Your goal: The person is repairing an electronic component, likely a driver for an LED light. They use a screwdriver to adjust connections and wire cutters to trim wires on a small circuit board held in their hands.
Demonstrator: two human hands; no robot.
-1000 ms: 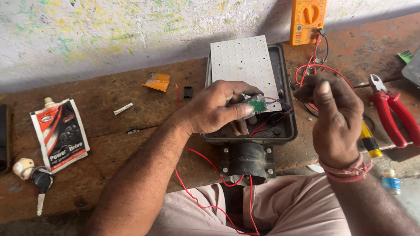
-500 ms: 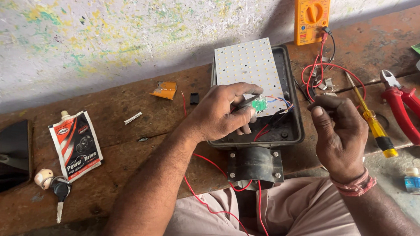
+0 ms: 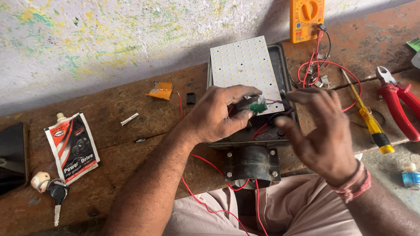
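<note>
A dark flood-light housing (image 3: 277,58) lies on the wooden bench with a white LED panel (image 3: 245,67) tilted up inside it. My left hand (image 3: 218,116) is shut on a small green and grey part (image 3: 255,105) over the housing's near half. Thin coloured wires run from that part toward my right hand (image 3: 321,131), whose fingertips pinch at them above the housing's right edge. Red wires (image 3: 211,208) trail from the housing down across my lap.
An orange multimeter (image 3: 306,12) with red leads stands at the back. A yellow screwdriver (image 3: 369,118) and red pliers (image 3: 408,106) lie right. A pouch (image 3: 71,145), phone (image 3: 10,158) and key (image 3: 57,195) lie left. A small bottle (image 3: 412,176) sits below.
My right hand has lifted and opened its fingers, moving in toward the wires by the green part. My left hand has kept its grip. The view has shifted slightly.
</note>
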